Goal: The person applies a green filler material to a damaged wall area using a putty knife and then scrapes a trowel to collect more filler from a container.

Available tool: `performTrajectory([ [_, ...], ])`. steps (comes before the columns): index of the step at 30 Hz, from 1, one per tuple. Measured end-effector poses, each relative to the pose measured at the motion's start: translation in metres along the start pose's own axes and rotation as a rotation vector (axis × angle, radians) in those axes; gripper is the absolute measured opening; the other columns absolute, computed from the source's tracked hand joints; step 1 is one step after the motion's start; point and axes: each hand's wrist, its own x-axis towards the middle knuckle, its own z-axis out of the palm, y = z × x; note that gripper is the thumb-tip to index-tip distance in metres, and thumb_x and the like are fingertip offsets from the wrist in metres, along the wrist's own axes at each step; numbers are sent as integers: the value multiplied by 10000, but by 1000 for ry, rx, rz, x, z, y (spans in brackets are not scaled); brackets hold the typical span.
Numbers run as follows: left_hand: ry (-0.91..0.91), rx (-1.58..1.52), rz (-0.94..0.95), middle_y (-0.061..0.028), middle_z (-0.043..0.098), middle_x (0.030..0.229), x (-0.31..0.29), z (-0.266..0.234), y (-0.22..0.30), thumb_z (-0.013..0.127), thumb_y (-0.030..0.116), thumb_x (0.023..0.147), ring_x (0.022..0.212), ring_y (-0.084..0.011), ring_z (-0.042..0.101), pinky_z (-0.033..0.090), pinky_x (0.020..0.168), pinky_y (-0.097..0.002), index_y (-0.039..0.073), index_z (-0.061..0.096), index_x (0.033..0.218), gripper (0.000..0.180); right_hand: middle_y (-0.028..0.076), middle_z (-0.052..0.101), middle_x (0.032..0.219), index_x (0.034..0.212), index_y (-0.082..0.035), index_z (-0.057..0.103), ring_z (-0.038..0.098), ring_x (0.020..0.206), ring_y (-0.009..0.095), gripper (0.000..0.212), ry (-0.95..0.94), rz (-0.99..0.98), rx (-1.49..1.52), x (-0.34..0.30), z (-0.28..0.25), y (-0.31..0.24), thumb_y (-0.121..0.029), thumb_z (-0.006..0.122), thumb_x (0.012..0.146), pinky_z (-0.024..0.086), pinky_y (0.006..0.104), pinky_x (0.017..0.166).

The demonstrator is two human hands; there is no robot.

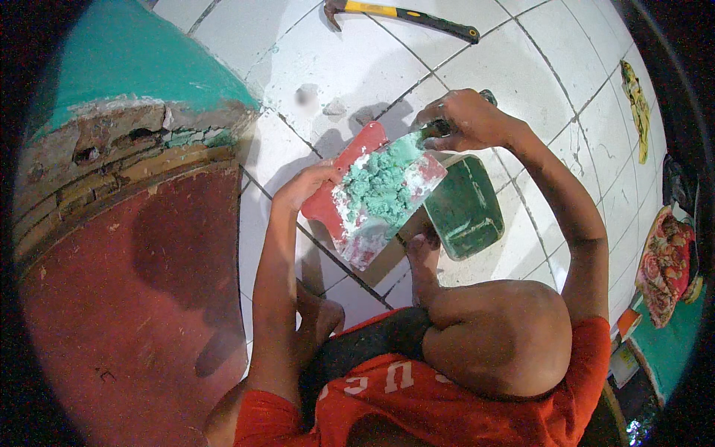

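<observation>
My left hand grips the edge of a red plastic board and holds it over the floor. On the board sits a lumpy heap of green, plaster-like paste, with whitish smears towards its edges. My right hand is closed on a putty knife; its dark handle end shows behind the fist. The knife's wide, paste-coated blade lies against the heap's far right side. Just right of the board, partly beneath it, is a green rectangular tub with pale residue inside.
A claw hammer with a yellow and black handle lies on the white tiles ahead. A broken green wall edge and a dark red surface stand at left. To the right lie a yellow wrapper and a red floral cloth.
</observation>
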Motion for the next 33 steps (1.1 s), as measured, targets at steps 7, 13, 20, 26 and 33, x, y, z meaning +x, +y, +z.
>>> performTrajectory([
  [7, -53, 303, -20, -9, 552, 825, 24, -15, -10, 504, 208, 810, 783, -106, 495, 392, 752, -222, 34, 594, 869, 205, 130, 624, 730, 927, -83, 642, 606, 670, 297, 318, -89, -109, 48, 34, 9, -4, -239, 698, 655, 464, 391, 597],
  [13, -96, 346, 56, -33, 570, 921, 40, -27, -29, 513, 251, 810, 842, -118, 512, 402, 780, -231, 23, 601, 941, 277, 114, 611, 721, 915, -102, 644, 596, 714, 308, 328, -218, -124, -53, 52, -8, -20, -234, 707, 621, 456, 412, 602],
  [20, 56, 55, 4, -56, 576, 989, 39, -30, -33, 546, 347, 835, 888, -143, 540, 430, 806, -255, 19, 573, 1068, 403, 78, 567, 1021, 1092, -206, 596, 591, 865, 235, 382, -217, -42, -408, 3, -3, -59, -143, 580, 715, 505, 349, 631],
  [26, 161, -327, 241, -89, 577, 1068, 14, -1, -10, 528, 320, 868, 963, -178, 565, 469, 814, -297, 24, 510, 1163, 419, 124, 434, 1134, 1235, -203, 480, 556, 894, 285, 523, 113, 44, -214, -31, 38, -80, -110, 551, 725, 524, 366, 626],
  [33, 150, -455, 307, -90, 544, 1142, 19, -25, -41, 494, 259, 890, 985, -190, 559, 453, 855, -330, 32, 451, 1230, 411, 140, 449, 1157, 1190, -252, 522, 592, 811, 282, 451, 342, 46, 101, -38, 56, -80, -84, 537, 772, 522, 380, 618],
])
